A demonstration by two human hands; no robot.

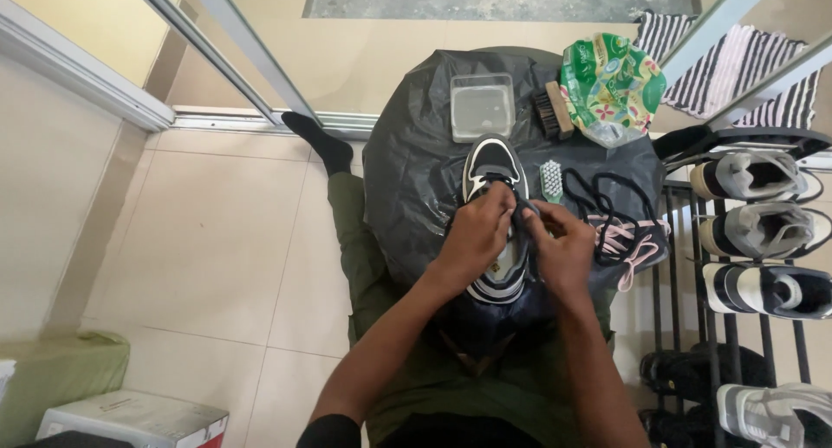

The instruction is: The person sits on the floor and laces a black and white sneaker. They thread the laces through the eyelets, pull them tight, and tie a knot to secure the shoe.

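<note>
Left hand (475, 231), right hand (563, 244) — fingers pinched

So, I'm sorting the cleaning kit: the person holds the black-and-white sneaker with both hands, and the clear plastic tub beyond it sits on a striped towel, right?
Not quite. In the head view both hands, left hand and right hand, are on the sneaker, but the clear plastic tub sits on the black plastic sheet, not a striped towel.

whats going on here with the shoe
A person sits on the floor with a black-and-white sneaker on a black plastic sheet. Both hands, left hand and right hand, work a dark lace at its top. Loose laces, two brushes and a clear tub lie nearby.
</note>
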